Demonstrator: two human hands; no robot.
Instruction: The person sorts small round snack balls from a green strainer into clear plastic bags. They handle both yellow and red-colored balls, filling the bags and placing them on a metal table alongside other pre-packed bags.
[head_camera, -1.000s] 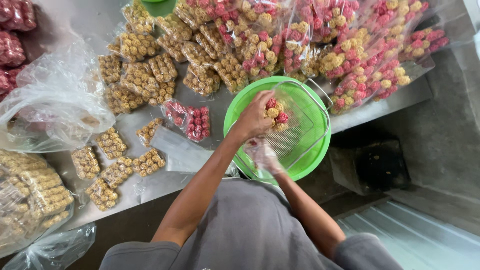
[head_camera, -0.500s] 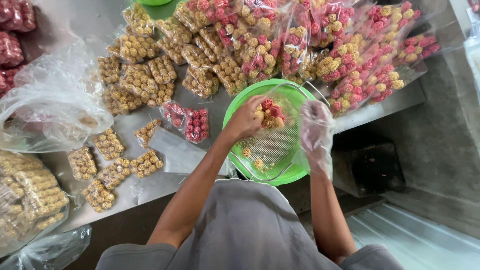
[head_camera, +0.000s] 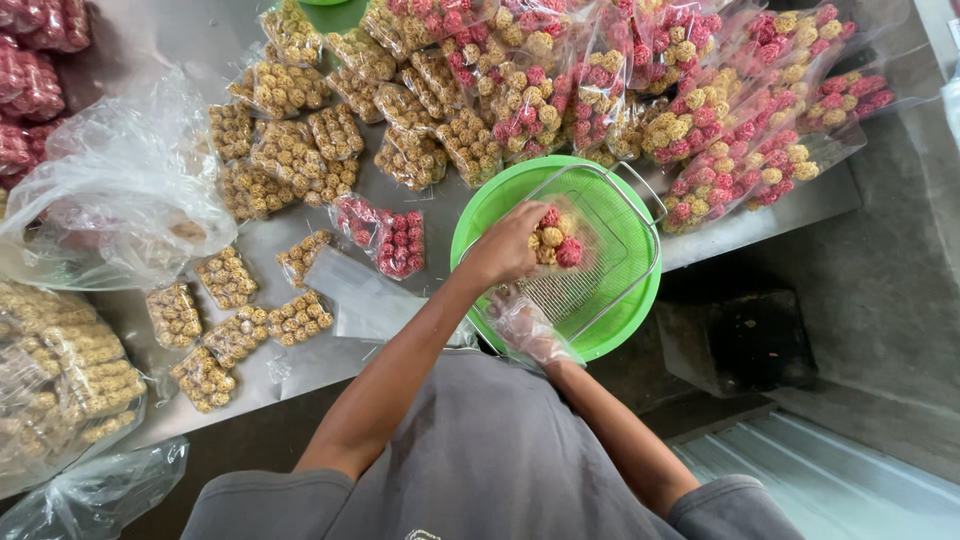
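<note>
Head view, nearest first: at 6 o'clock a grey shirt (head_camera: 480, 470), both forearms running up from it. The right hand (head_camera: 527, 328), just below centre, is closed on a thin clear plastic bag (head_camera: 540, 335) crumpled round its fingers, at the near edge of a round green basin (head_camera: 640, 300). The left hand (head_camera: 512, 243), just beyond it, is cupped shut around a clump of yellow and red puffed snack balls (head_camera: 556, 240), held over a wire mesh strainer (head_camera: 600, 250) that sits inside the basin.

My judgement is that the balls are light, dry and brittle; they would crumble under a hard squeeze and roll off loosely. A gentle cupped grip from above, fingers wrapped under the pile, suits them. The bag is limp and slippery, best held at its mouth.

At 9 o'clock of the hands, on the steel table (head_camera: 290, 370), lie a small red-ball packet (head_camera: 395, 240) and a flat empty bag (head_camera: 360, 290), with small yellow packets (head_camera: 235, 320) farther left. A big crumpled clear bag (head_camera: 110, 200) bulges at 10 o'clock.

Farthest, from 11 to 2 o'clock, heaps of filled packets (head_camera: 520, 90) crowd right up to the basin's far rim, leaving little free room beyond it. At 3 o'clock the table ends, with grey floor (head_camera: 880, 300) below.
</note>
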